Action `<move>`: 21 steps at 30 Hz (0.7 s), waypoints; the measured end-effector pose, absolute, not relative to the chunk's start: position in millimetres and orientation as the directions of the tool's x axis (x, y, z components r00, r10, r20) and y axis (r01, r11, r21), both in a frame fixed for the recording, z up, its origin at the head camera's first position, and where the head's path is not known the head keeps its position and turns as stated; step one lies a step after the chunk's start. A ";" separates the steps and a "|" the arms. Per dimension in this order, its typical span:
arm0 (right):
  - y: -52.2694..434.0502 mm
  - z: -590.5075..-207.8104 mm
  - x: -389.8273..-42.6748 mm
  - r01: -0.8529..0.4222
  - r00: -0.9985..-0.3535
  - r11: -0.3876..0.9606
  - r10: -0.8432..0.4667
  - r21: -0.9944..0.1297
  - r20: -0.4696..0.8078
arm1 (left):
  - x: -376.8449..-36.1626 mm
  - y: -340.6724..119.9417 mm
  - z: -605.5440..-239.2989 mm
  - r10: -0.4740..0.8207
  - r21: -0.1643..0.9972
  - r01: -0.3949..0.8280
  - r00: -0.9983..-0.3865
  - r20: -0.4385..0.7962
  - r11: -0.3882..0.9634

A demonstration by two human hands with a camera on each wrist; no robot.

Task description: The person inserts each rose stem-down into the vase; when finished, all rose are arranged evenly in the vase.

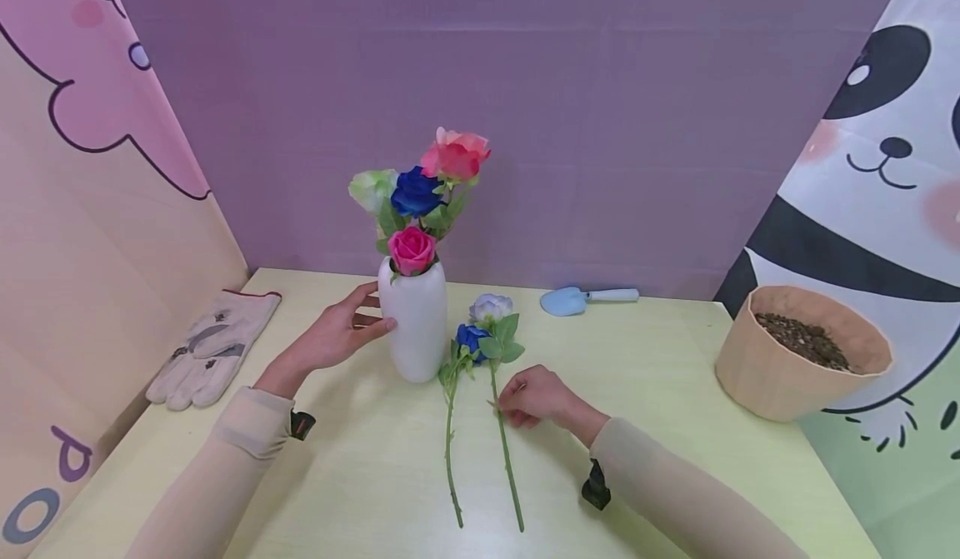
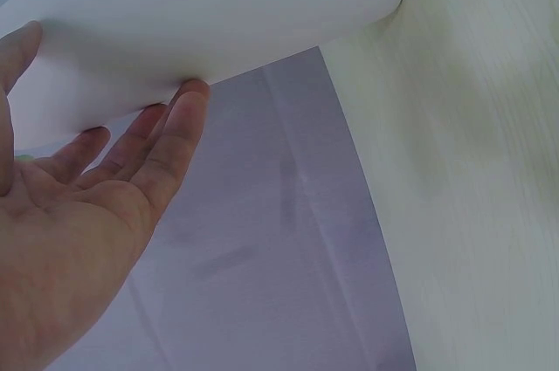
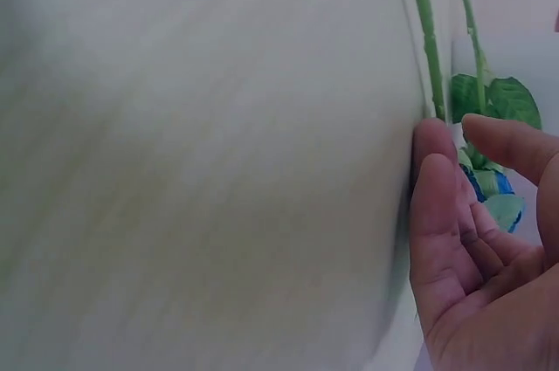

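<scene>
A white vase point(image 1: 414, 326) stands upright on the table, with pink, blue, coral and pale green-white artificial roses point(image 1: 412, 249) in its mouth. From its left side my left hand point(image 1: 337, 334) holds it, thumb on the front and fingertips against the side. Two more artificial flowers lie to the right: a blue rose point(image 1: 472, 338) and a pale lavender flower point(image 1: 491, 306), stems toward me. My right hand point(image 1: 536, 396) is at the lavender flower's stem point(image 1: 506, 459). In the right wrist view the stem meets the fingertips point(image 3: 434, 140), with a gap to the thumb.
White work gloves point(image 1: 213, 351) lie at the table's left edge. A light blue trowel point(image 1: 588, 299) lies at the back, near the purple backdrop. On the right stands a tan fabric pot point(image 1: 757, 367) with dark soil in it.
</scene>
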State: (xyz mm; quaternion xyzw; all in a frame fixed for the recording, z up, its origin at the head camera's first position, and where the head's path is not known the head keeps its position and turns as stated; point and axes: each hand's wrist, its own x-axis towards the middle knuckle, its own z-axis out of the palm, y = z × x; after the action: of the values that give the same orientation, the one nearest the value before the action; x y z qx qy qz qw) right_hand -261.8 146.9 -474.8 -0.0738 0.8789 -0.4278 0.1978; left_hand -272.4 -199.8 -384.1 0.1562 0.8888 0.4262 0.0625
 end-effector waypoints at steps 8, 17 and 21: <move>143.1 -474.0 -259.7 -0.006 -0.914 0.678 -0.302 -0.735 -0.271 | -272.7 -199.9 -384.4 0.333 0.775 0.231 -0.943 0.029 0.588; 140.9 -473.8 -259.2 -0.004 -0.916 0.687 -0.294 -0.726 -0.273 | -272.8 -199.9 -385.0 0.334 0.772 0.234 -0.942 0.029 0.592; 143.6 -470.8 -259.8 0.052 -0.908 0.644 -0.288 -0.763 -0.304 | -273.3 -200.0 -385.3 0.332 0.772 0.230 -0.943 0.027 0.592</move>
State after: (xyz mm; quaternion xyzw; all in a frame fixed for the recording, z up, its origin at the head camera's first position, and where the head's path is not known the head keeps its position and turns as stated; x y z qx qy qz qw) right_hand -259.8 143.6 -470.8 -0.0667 0.8835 -0.4164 0.2037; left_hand -273.3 -200.0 -385.3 0.1578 0.8901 0.4233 0.0597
